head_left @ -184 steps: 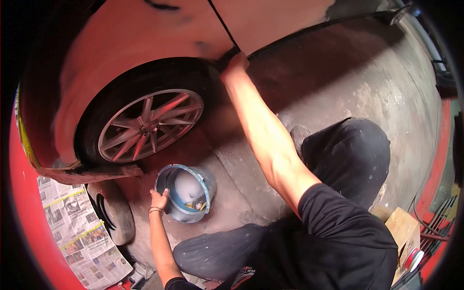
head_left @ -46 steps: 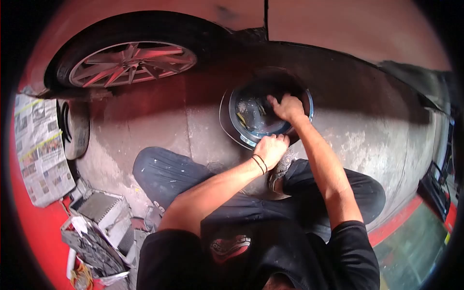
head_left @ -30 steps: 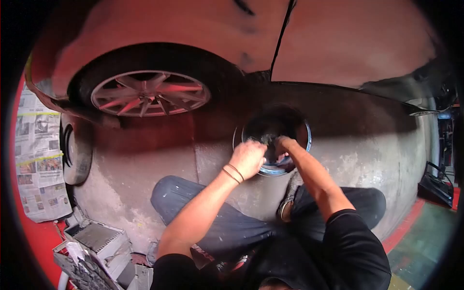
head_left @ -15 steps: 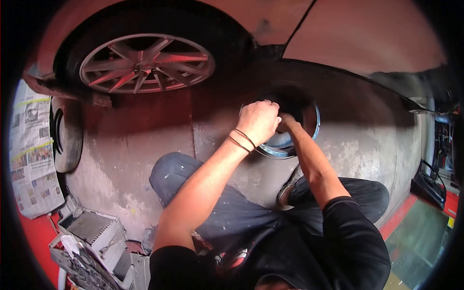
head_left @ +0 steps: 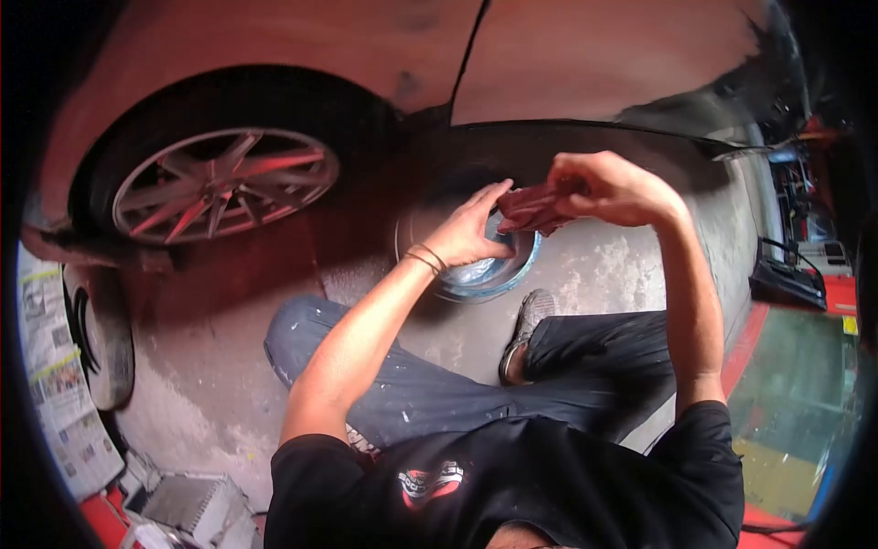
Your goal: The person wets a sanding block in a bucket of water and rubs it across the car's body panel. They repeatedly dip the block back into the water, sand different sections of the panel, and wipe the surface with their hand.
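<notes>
My right hand [head_left: 617,188] is raised over the floor with its fingers closed on one end of a crumpled dark red rag [head_left: 533,209]. The rag stretches leftward toward my left hand [head_left: 471,231], which has two thin bands at the wrist. Thumb and fingers of that hand are apart, the fingertips right at the rag's loose end. Below both lies a round basin [head_left: 524,273] with a bluish rim, its inside partly hidden by my left hand and the rag. Something shiny and pale shows in it.
A car body [head_left: 567,59] with a spoked wheel [head_left: 224,188] stands ahead. At the left are a loose tire [head_left: 114,343], newspaper sheets [head_left: 50,352] and grey plastic parts [head_left: 187,503]. A glass-topped surface [head_left: 796,416] and a black case [head_left: 791,284] are at right.
My hands, earlier together over the basin, have parted. My right hand has risen to the right with the rag, now in view; my left hand has opened. The view has shifted rightward.
</notes>
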Tool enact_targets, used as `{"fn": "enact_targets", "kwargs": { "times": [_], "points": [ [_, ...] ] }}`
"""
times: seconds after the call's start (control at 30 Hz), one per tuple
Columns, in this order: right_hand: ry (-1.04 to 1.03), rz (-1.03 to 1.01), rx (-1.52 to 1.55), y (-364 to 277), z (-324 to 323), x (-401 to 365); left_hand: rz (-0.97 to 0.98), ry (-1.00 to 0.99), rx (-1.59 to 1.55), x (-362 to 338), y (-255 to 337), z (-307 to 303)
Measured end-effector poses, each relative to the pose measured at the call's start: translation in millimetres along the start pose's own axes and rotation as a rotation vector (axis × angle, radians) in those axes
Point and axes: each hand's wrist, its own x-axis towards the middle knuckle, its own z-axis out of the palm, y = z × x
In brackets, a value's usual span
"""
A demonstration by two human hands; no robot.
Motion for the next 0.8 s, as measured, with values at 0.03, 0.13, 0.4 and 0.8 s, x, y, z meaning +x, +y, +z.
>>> {"fn": "enact_targets", "kwargs": {
  "times": [0.03, 0.13, 0.4, 0.8],
  "points": [
    [0.089, 0.016, 0.084, -5.2, -8.5, -15.1, 0.058, 0.005, -0.12, 6.6, 8.0, 5.4],
    [0.229, -0.084, 0.416, 17.7, -3.3, -20.9, -0.066, 0.069, -0.782, 22.9, 17.4, 25.3],
    [0.647, -0.222, 1.739, 80.0, 200.2, 120.7, -0.014, 0.3, 0.292, 20.1, -17.6, 27.5],
    [1.192, -0.854, -0.253, -180.0, -111.5, 18.0, -0.141, 0.644, 0.197, -20.5, -3.7, -51.7]
  ]
}}
